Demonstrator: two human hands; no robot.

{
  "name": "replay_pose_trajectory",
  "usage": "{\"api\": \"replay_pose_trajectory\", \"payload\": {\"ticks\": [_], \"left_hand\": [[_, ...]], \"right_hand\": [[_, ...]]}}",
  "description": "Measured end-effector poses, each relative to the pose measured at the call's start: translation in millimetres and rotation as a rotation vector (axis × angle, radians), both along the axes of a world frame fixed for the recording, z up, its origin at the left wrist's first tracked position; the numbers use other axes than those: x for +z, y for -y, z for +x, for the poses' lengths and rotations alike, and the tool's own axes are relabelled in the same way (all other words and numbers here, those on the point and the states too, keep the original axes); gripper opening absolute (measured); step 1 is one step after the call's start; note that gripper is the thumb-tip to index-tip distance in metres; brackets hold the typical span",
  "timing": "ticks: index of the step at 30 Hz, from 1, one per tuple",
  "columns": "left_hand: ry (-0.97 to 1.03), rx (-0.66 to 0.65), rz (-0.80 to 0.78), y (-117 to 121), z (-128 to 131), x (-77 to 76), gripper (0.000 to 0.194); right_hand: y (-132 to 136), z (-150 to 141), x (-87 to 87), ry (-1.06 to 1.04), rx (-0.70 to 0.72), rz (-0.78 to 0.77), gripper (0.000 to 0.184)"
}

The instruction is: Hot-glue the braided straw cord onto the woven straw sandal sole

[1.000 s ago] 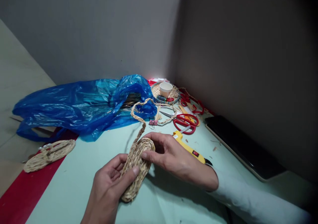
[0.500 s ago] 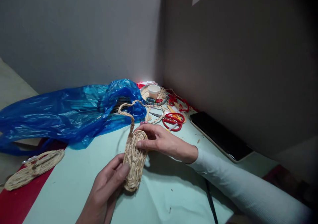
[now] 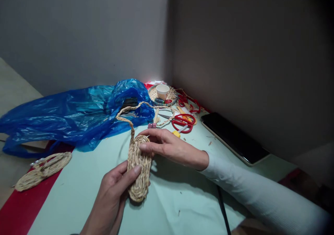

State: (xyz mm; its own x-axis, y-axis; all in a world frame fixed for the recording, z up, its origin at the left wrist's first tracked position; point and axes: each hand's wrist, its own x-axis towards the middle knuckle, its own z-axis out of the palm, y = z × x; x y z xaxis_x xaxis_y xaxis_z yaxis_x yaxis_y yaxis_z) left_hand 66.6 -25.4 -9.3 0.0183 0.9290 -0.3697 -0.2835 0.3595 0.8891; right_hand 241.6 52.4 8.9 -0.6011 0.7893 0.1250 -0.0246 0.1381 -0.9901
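A small oval sole of braided straw [image 3: 138,172] stands on edge above the pale green table [image 3: 78,189]. My left hand [image 3: 114,189] grips its near end, thumb on the face. My right hand [image 3: 167,146] pinches its far end between thumb and fingers. A loose braided straw tail [image 3: 127,118] runs from the sole's top in a loop toward the blue bag, ending at a pink binder clip [image 3: 151,125].
A crumpled blue plastic bag [image 3: 70,115] lies at the back left. A second woven straw sandal [image 3: 41,170] rests on a red strip at the left. Red scissors [image 3: 182,122], a woven tray [image 3: 153,95] with a white cup [image 3: 162,91], and a dark tablet [image 3: 235,137] sit at the back right.
The sole has turned more upright in both hands and shifted slightly left. The yellow glue gun seen a second ago is now almost hidden behind my right hand.
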Motion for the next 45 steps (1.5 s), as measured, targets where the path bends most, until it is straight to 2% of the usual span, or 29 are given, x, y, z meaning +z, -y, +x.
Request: {"api": "replay_pose_trajectory", "payload": {"ticks": [5, 8, 13, 16, 19, 23, 25, 27, 30, 34, 41, 43, 45], "left_hand": [[0.042, 0.198, 0.055, -7, -9, 7.0, 0.023], [0.038, 0.285, 0.095, -9, -9, 12.4, 0.021], [0.06, 0.268, 0.117, -8, -4, 13.5, 0.018], [0.079, 0.25, 0.103, -7, -3, 8.3, 0.022], [0.088, 0.251, 0.105, -7, -3, 3.1, 0.027], [0.073, 0.287, 0.111, -9, -2, 1.1, 0.028], [0.072, 0.291, 0.116, -9, -2, 1.1, 0.025], [0.086, 0.278, 0.117, -9, -3, 1.0, 0.023], [0.096, 0.291, 0.11, -9, -3, 0.6, 0.026], [0.084, 0.318, 0.116, -9, -2, 1.2, 0.031], [0.0, 0.271, 0.135, -8, -2, -2.7, 0.034], [0.001, 0.262, 0.144, -7, -3, -4.0, 0.033], [0.002, 0.252, 0.148, -7, -3, -4.0, 0.032]], "right_hand": [[1, 1, 2.6, 0.048, -0.064, -0.036, 0.017], [5, -1, 0.0, 0.158, 0.019, -0.038, 0.021], [18, -9, -5.4, 0.281, 0.197, -0.088, 0.027], [26, -15, -8.4, 0.317, 0.214, -0.079, 0.022], [33, -17, -9.8, 0.44, 0.121, 0.067, 0.014], [45, -16, -6.8, 0.644, 0.005, 0.389, 0.027], [51, -17, -4.1, 0.666, -0.043, 0.446, 0.03], [54, -18, -1.6, 0.647, -0.092, 0.37, 0.029], [52, -22, -0.4, 0.564, -0.108, 0.169, 0.023], [40, -24, -4.4, 0.501, -0.109, 0.03, 0.019], [36, -24, -11.9, 0.321, 0.122, -0.327, 0.016], [37, -25, -12.3, 0.298, 0.11, -0.331, 0.01], [36, -26, -12.7, 0.334, 0.063, -0.262, 0.008]]}}
